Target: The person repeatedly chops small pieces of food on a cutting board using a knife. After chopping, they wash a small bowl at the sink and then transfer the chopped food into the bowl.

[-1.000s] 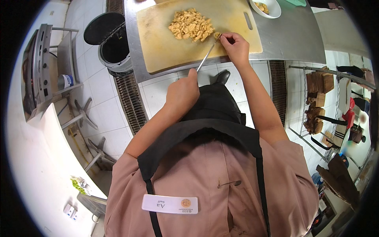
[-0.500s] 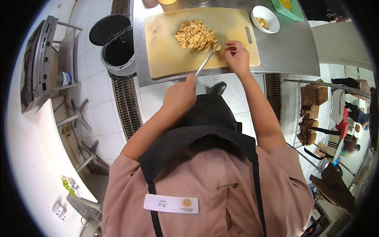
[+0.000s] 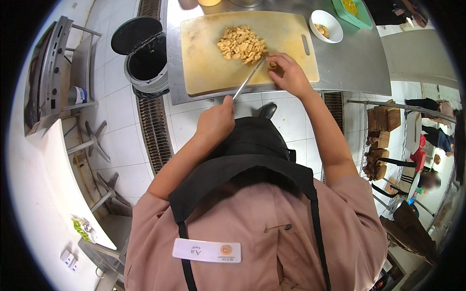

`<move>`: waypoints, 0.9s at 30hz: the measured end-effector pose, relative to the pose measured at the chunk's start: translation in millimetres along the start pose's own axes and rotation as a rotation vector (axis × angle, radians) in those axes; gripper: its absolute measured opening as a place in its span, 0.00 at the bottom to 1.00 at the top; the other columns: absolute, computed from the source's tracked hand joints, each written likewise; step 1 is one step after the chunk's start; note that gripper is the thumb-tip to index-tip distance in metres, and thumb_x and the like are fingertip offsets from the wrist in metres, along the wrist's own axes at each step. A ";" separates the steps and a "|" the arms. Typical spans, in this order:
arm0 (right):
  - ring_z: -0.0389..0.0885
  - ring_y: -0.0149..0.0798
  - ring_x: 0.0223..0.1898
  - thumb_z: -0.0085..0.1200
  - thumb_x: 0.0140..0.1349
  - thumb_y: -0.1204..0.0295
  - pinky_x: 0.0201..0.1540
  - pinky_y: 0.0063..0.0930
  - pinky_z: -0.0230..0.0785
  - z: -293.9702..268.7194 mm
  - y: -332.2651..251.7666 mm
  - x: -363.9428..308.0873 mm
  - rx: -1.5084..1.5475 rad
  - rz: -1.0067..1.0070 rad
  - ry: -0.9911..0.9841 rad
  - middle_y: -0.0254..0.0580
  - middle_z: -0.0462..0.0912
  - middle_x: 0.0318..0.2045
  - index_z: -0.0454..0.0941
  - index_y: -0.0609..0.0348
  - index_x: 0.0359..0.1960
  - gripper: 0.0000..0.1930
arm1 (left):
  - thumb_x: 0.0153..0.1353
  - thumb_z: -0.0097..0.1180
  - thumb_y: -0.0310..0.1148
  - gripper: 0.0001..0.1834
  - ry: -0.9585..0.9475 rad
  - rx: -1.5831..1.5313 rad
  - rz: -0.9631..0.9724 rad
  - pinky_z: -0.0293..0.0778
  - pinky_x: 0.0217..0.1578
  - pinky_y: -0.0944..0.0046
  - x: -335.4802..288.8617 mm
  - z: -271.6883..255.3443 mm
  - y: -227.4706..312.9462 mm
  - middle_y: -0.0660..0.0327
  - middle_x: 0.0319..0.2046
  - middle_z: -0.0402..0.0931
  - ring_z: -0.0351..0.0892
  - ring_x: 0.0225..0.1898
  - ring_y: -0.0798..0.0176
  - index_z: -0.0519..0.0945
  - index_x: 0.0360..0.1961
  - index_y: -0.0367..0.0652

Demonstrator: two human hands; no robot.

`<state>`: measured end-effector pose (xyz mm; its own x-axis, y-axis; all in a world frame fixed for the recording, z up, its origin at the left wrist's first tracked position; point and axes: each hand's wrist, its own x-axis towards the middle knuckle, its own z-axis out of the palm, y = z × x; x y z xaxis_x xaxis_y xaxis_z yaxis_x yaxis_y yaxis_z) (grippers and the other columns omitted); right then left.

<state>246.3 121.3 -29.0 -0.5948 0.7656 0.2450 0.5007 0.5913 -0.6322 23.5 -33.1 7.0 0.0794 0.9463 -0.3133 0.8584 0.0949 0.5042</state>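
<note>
On the left, a grey bin [image 3: 158,79], its black lid raised, is placed beside the steel table [image 3: 352,65]. A yellowed cutting board [image 3: 204,63] is laid close to the table's near edge, probably for easy reach. The left hand [image 3: 216,120] is closed around a knife [image 3: 248,80], whose handle is hidden in the fist; the blade is slanted far and rightward, apparently so that its tip meets the right hand's work. Tan slices [image 3: 242,44], perhaps mushroom, are heaped at the far middle of the board, seemingly clear of the blade's length. Beside the tip, a small tan piece [image 3: 273,65] is curled over by the right hand [image 3: 290,76]; whether it is pinched cannot be told. Farther right, a white bowl [image 3: 335,22] holding similar pieces and a green container [image 3: 357,21] with yellow contents are set off the board, likely to be kept from the knife's way.
</note>
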 end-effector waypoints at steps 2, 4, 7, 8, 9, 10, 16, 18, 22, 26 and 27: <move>0.79 0.45 0.41 0.58 0.54 0.78 0.43 0.31 0.74 1.7 0.3 -0.7 0.018 0.028 0.021 0.44 0.79 0.43 0.78 0.59 0.42 0.13 | 0.62 0.42 0.31 0.07 0.007 0.006 0.005 0.70 0.28 0.38 -0.2 -1.8 1.9 0.42 0.21 0.77 0.77 0.25 0.36 0.66 0.36 0.39; 0.80 0.47 0.36 0.59 0.54 0.75 0.39 0.34 0.74 5.9 6.2 -0.8 0.027 0.055 0.067 0.45 0.80 0.37 0.80 0.58 0.39 0.10 | 0.61 0.42 0.30 0.06 0.010 0.020 0.013 0.71 0.28 0.39 1.1 -1.4 3.6 0.42 0.21 0.77 0.77 0.25 0.36 0.66 0.36 0.38; 0.80 0.47 0.33 0.60 0.55 0.75 0.37 0.34 0.74 16.6 6.4 0.4 -0.017 0.111 0.178 0.46 0.80 0.35 0.81 0.60 0.35 0.07 | 0.60 0.42 0.28 0.07 0.017 0.063 0.014 0.71 0.27 0.40 7.0 1.4 3.1 0.42 0.21 0.77 0.78 0.25 0.36 0.66 0.37 0.38; 0.81 0.47 0.33 0.60 0.54 0.74 0.37 0.34 0.74 19.5 6.1 1.9 0.001 0.127 0.212 0.46 0.81 0.35 0.81 0.60 0.35 0.07 | 0.59 0.43 0.28 0.07 0.021 0.081 0.010 0.72 0.27 0.40 9.8 5.4 1.2 0.43 0.21 0.77 0.78 0.25 0.37 0.66 0.37 0.37; 0.81 0.47 0.33 0.61 0.54 0.73 0.37 0.34 0.74 23.0 4.8 1.9 0.021 0.147 0.247 0.45 0.81 0.36 0.82 0.60 0.35 0.07 | 0.59 0.43 0.27 0.07 0.021 0.101 0.007 0.72 0.26 0.41 10.8 7.7 -0.6 0.43 0.20 0.77 0.78 0.25 0.37 0.66 0.38 0.37; 0.81 0.47 0.32 0.61 0.54 0.73 0.37 0.33 0.74 26.5 3.4 1.3 0.040 0.168 0.282 0.45 0.81 0.36 0.82 0.60 0.34 0.08 | 0.60 0.43 0.29 0.07 0.019 0.104 0.009 0.71 0.27 0.40 11.5 8.3 -2.4 0.42 0.20 0.77 0.78 0.25 0.36 0.66 0.38 0.38; 0.84 0.36 0.34 0.63 0.55 0.72 0.38 0.25 0.77 40.1 0.0 -4.1 -0.104 0.160 0.398 0.44 0.82 0.40 0.83 0.63 0.37 0.10 | 0.62 0.43 0.30 0.07 0.021 0.125 0.007 0.70 0.25 0.39 6.7 4.6 -2.9 0.43 0.19 0.76 0.77 0.23 0.36 0.65 0.37 0.38; 0.84 0.36 0.35 0.63 0.55 0.72 0.39 0.25 0.78 38.6 0.8 -3.6 -0.076 0.176 0.359 0.44 0.82 0.40 0.83 0.63 0.36 0.09 | 0.58 0.44 0.26 0.08 0.027 0.148 0.028 0.73 0.25 0.42 7.2 7.4 -6.3 0.44 0.18 0.76 0.78 0.23 0.39 0.67 0.38 0.37; 0.82 0.45 0.34 0.61 0.54 0.70 0.39 0.32 0.75 33.1 2.8 0.1 0.050 0.190 0.348 0.45 0.83 0.37 0.82 0.60 0.34 0.09 | 0.58 0.44 0.27 0.07 0.043 0.129 0.038 0.72 0.24 0.41 6.7 7.9 -3.8 0.44 0.18 0.76 0.78 0.22 0.38 0.66 0.37 0.37; 0.82 0.43 0.35 0.61 0.54 0.71 0.39 0.30 0.76 33.2 5.6 -1.1 -0.025 0.141 0.349 0.43 0.84 0.36 0.82 0.61 0.35 0.08 | 0.59 0.43 0.27 0.07 0.011 0.130 0.012 0.71 0.25 0.41 6.6 6.4 1.1 0.44 0.19 0.77 0.78 0.23 0.38 0.66 0.37 0.38; 0.83 0.40 0.35 0.61 0.55 0.72 0.39 0.28 0.76 32.8 5.5 -1.6 -0.086 0.127 0.348 0.43 0.84 0.36 0.82 0.62 0.36 0.08 | 0.59 0.43 0.27 0.07 -0.001 0.137 -0.006 0.71 0.25 0.41 5.8 4.0 3.3 0.44 0.19 0.77 0.78 0.23 0.38 0.66 0.37 0.38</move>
<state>229.4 115.0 -57.0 -0.2824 0.8657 0.4132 0.6168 0.4938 -0.6130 28.9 -28.6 3.6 0.0747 0.9455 -0.3171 0.9202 0.0572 0.3873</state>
